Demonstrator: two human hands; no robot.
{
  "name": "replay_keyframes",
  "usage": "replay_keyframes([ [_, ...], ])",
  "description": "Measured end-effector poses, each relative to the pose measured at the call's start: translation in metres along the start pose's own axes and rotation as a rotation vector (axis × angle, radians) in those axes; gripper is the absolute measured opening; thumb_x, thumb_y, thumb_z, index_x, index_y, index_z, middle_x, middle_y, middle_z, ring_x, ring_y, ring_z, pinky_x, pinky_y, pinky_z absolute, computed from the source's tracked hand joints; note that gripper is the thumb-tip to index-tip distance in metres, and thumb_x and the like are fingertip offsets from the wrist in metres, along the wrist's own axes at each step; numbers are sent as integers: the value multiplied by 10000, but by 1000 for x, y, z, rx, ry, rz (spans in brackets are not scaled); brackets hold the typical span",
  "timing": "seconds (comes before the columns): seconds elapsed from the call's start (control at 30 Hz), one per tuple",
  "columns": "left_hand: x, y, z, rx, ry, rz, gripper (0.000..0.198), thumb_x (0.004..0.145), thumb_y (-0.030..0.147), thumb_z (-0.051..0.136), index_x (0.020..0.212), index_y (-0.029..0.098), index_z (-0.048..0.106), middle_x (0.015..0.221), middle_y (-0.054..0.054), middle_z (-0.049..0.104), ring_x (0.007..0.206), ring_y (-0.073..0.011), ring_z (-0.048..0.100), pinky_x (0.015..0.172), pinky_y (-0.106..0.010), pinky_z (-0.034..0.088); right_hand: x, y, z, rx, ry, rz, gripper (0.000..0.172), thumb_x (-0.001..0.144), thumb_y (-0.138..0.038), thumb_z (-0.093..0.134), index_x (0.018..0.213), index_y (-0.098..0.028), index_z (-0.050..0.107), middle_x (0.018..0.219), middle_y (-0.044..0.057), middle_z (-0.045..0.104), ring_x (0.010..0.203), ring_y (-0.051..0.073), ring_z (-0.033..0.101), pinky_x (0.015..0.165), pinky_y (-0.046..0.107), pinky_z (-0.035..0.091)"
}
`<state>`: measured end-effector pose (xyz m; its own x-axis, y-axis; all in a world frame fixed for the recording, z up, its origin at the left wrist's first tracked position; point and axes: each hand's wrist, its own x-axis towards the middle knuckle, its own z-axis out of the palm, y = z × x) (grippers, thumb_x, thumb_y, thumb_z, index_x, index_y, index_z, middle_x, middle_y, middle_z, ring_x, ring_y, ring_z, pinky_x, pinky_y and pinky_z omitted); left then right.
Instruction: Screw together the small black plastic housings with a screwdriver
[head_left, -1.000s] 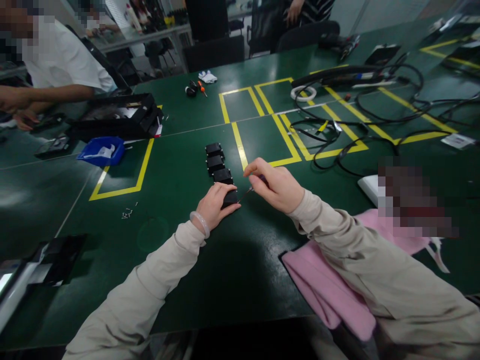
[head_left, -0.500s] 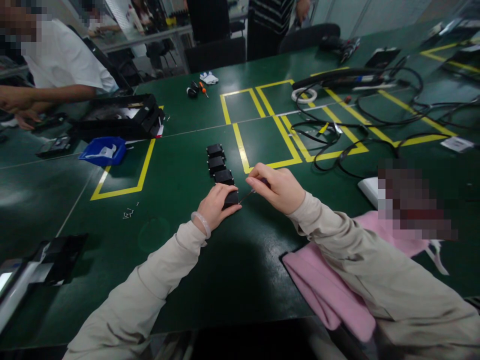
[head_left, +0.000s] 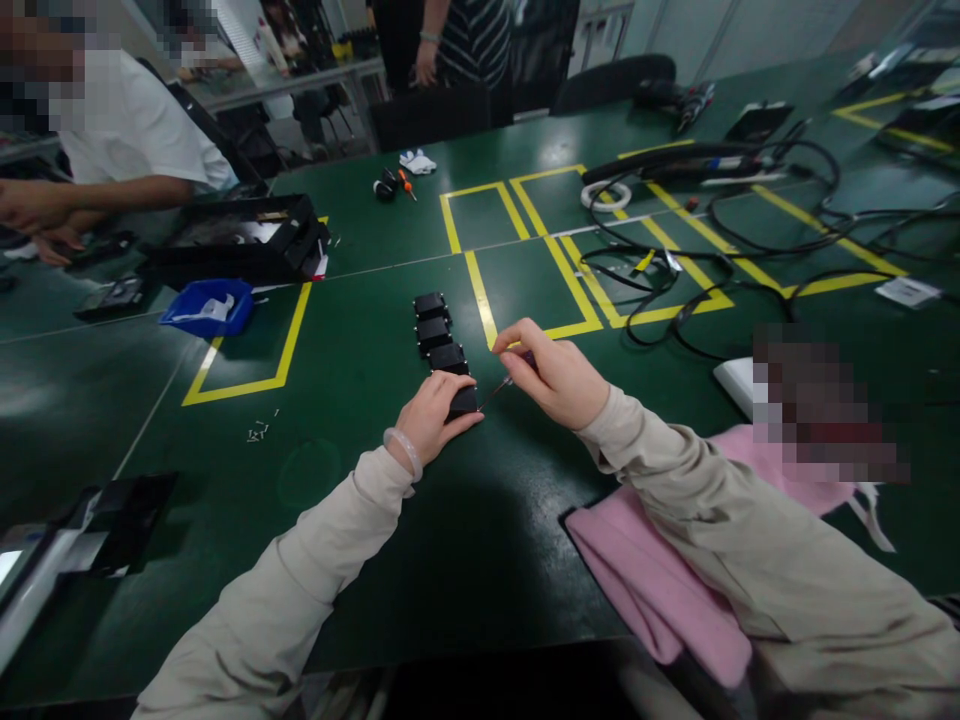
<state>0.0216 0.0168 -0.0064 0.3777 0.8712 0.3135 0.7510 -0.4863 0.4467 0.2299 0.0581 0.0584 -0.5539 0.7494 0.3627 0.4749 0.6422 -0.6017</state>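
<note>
My left hand [head_left: 431, 418] is closed on a small black box [head_left: 463, 401] and holds it against the green table. Thumb and fingers grip its opposite sides. A screwdriver [head_left: 496, 388] is pinched in my right hand [head_left: 553, 372]; its handle is mostly hidden by the fingers. The thin shaft slants down to the left, its tip at the box's near right corner. Beyond the held box, three similar black boxes [head_left: 431, 333] stand in a row leading away from me, with small shiny bits at their corners.
Several loose screws [head_left: 257, 432] lie left of my hands. Further left are a blue tray [head_left: 214, 308] and a black case [head_left: 232, 240], near a co-worker's arm [head_left: 97, 200]. Black cables [head_left: 675, 310] spread across the right side. Pink cloth [head_left: 652, 570] lies under my right forearm.
My hands, the held box and the screwdriver keep nearly the same pose. In the background, a standing person in striped clothing has shifted to the left.
</note>
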Motion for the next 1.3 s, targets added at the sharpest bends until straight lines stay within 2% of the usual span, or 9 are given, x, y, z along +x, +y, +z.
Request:
replay_keyframes([
  [0.1,0,0,0,3,-8,-1,353,864,310,642,1172,181,528,1107,-97,581,1082,-258,565,935,-412,484,0,1,-1,5,-2,-17,181,923,-270,371,1004,-182,506,733,15,625,627,144,594,622,241,382],
  [0.3,1,-3,1,-6,8,25,413,828,338,689,1171,178,524,1104,-97,581,1072,-261,568,941,-421,483,0,3,1,-23,28,-24,223,924,-382,414,841,-196,505,643,-11,561,555,121,520,572,229,331],
  [0.57,0,-1,0,12,-3,12,364,858,304,651,1172,171,524,1111,-104,584,1077,-261,568,931,-413,490,2,1,0,-30,31,-39,297,942,-416,373,765,-204,482,607,-14,523,527,113,478,551,231,307],
  [0.73,0,0,0,15,-5,11,368,861,315,647,1176,169,523,1107,-104,580,1074,-262,570,922,-408,493,1,1,1,5,21,-5,203,938,-324,370,940,-185,518,663,-3,578,566,129,550,590,233,357],
  [0.83,0,0,-1,16,-10,16,367,868,321,638,1182,176,517,1108,-100,577,1071,-259,569,923,-408,491,0,1,2,28,17,-14,205,928,-270,367,1036,-171,509,717,9,611,601,135,580,618,237,379],
  [1.03,0,-1,0,26,-6,16,359,865,315,640,1174,178,519,1101,-96,574,1072,-261,567,920,-403,491,0,2,1,-41,29,23,278,938,-404,376,889,-185,538,659,14,591,579,142,547,594,245,355],
  [1.1,0,0,0,25,-9,12,358,867,314,638,1176,176,520,1102,-97,573,1071,-260,567,919,-401,491,0,1,1,-52,28,28,271,942,-372,355,900,-181,543,646,11,583,561,138,534,591,245,353],
  [1.23,0,-1,0,12,-8,10,359,870,317,633,1177,169,523,1097,-99,574,1066,-256,566,925,-403,487,0,-2,0,-37,6,-9,238,910,-242,348,1053,-163,521,698,10,600,594,139,559,618,245,369],
  [1.3,0,-1,1,10,-3,15,357,871,320,633,1178,177,521,1097,-94,574,1059,-252,567,928,-405,485,-1,-3,0,-39,-4,-15,221,905,-253,367,1035,-167,523,718,16,610,613,142,567,619,245,367],
])
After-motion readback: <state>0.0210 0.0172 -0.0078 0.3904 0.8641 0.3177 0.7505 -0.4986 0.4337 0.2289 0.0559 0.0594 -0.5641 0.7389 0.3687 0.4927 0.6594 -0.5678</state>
